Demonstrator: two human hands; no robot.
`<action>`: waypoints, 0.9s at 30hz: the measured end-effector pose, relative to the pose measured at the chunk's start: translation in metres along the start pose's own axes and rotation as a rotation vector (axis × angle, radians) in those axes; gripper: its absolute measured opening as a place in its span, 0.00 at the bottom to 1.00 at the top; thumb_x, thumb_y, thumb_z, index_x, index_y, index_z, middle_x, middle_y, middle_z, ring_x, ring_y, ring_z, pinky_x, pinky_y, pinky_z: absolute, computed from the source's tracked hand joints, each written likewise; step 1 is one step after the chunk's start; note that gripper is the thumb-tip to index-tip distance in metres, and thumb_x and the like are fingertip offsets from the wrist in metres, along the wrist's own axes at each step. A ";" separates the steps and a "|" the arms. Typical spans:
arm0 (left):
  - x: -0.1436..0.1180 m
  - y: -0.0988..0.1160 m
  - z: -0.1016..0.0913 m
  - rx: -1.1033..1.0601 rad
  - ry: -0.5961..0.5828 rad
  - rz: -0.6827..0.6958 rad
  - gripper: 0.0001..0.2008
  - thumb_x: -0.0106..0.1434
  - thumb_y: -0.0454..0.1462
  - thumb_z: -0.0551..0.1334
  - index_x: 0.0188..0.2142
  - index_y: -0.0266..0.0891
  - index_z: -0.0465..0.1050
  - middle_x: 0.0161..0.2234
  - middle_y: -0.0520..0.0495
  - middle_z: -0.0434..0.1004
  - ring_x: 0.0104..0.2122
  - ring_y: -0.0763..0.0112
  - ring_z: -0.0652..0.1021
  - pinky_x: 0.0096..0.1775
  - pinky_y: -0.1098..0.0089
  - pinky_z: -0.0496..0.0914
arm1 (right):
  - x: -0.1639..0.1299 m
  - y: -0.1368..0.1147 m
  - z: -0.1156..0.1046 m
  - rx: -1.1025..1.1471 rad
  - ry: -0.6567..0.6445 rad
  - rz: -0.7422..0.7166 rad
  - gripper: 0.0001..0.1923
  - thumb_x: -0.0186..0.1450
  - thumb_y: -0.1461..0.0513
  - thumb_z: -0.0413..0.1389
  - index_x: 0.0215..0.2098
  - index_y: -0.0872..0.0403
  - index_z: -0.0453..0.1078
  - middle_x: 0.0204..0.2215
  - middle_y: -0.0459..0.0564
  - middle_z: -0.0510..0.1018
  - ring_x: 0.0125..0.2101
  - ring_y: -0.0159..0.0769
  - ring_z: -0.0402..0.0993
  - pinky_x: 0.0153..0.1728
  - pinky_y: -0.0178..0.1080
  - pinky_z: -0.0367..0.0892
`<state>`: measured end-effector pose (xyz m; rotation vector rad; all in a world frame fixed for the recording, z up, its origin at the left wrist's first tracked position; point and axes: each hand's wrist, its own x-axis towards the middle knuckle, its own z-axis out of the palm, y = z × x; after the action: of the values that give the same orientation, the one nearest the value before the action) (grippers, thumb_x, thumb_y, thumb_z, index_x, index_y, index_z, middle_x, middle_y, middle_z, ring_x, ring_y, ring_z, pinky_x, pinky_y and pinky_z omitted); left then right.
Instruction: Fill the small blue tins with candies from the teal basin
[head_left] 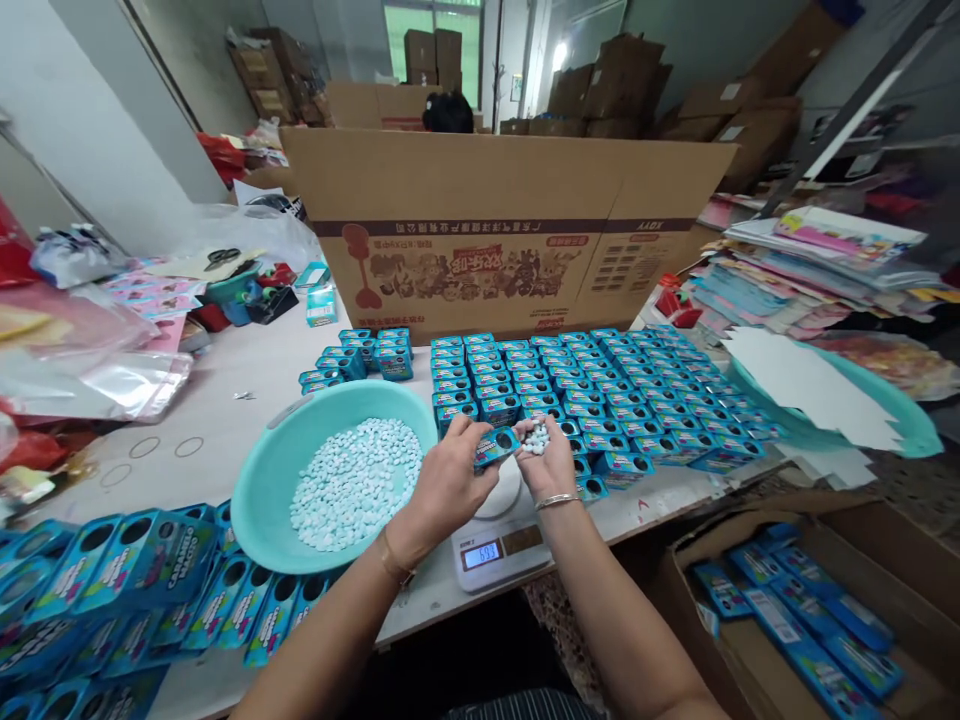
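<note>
Small pale-blue candies (535,438) lie cupped in my right hand (549,465), palm up, over the digital scale. My left hand (454,475) grips a small blue candy box (495,447) from above, its end close to the right palm. The white scale (499,555) below shows a lit number reading about 693; its round plate (501,492) is partly hidden by my hands. To the left stands a turquoise basin (259,480) with many loose candies (356,485) spread on its floor.
Rows of blue boxes (600,385) stand behind and right of my hands. More blue boxes (112,570) are piled at the front left. A large carton (495,180) forms a wall at the back. An open carton (720,640) with boxes sits at lower right. A person's head (448,112) shows beyond.
</note>
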<state>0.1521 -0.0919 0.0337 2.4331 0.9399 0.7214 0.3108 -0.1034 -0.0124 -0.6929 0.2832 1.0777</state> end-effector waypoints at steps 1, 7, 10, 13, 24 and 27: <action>0.004 0.008 -0.009 0.046 -0.032 0.028 0.13 0.61 0.36 0.60 0.46 0.42 0.68 0.42 0.46 0.70 0.40 0.64 0.76 0.41 0.65 0.73 | 0.000 0.004 -0.001 -0.005 0.031 0.000 0.15 0.70 0.61 0.47 0.25 0.52 0.61 0.17 0.41 0.69 0.19 0.27 0.70 0.22 0.30 0.70; 0.021 0.026 -0.018 0.400 -0.356 0.097 0.17 0.56 0.28 0.56 0.45 0.38 0.68 0.41 0.42 0.76 0.44 0.57 0.77 0.43 0.61 0.72 | 0.001 0.023 -0.005 0.049 -0.002 0.051 0.15 0.69 0.62 0.51 0.23 0.52 0.60 0.16 0.41 0.69 0.20 0.28 0.71 0.29 0.32 0.74; 0.025 0.026 -0.017 0.457 -0.383 0.053 0.13 0.56 0.30 0.57 0.42 0.39 0.68 0.38 0.41 0.78 0.42 0.54 0.79 0.42 0.61 0.72 | 0.000 0.028 -0.008 0.036 -0.027 0.085 0.15 0.68 0.61 0.53 0.23 0.52 0.60 0.17 0.41 0.70 0.20 0.28 0.71 0.26 0.32 0.73; 0.028 0.028 -0.021 0.492 -0.360 0.050 0.10 0.57 0.33 0.58 0.40 0.39 0.69 0.37 0.40 0.78 0.41 0.51 0.79 0.40 0.60 0.72 | -0.003 0.029 -0.007 0.050 -0.008 0.160 0.16 0.70 0.62 0.49 0.23 0.53 0.61 0.18 0.43 0.71 0.19 0.29 0.71 0.20 0.30 0.69; 0.031 0.024 -0.035 0.525 -0.408 -0.016 0.13 0.53 0.34 0.60 0.40 0.40 0.72 0.34 0.43 0.80 0.35 0.56 0.80 0.33 0.65 0.69 | -0.008 0.029 0.001 0.077 -0.053 0.217 0.12 0.68 0.64 0.50 0.25 0.52 0.60 0.20 0.44 0.70 0.23 0.30 0.73 0.26 0.34 0.73; 0.034 0.017 -0.059 0.361 -0.322 -0.081 0.17 0.52 0.36 0.63 0.44 0.40 0.72 0.31 0.47 0.78 0.31 0.61 0.78 0.32 0.66 0.68 | -0.007 0.019 -0.002 0.035 -0.207 0.236 0.12 0.66 0.65 0.51 0.25 0.52 0.57 0.19 0.41 0.67 0.19 0.26 0.67 0.20 0.29 0.66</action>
<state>0.1458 -0.0671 0.0992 2.6869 1.1010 0.1269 0.2912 -0.1045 -0.0175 -0.5201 0.2081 1.3557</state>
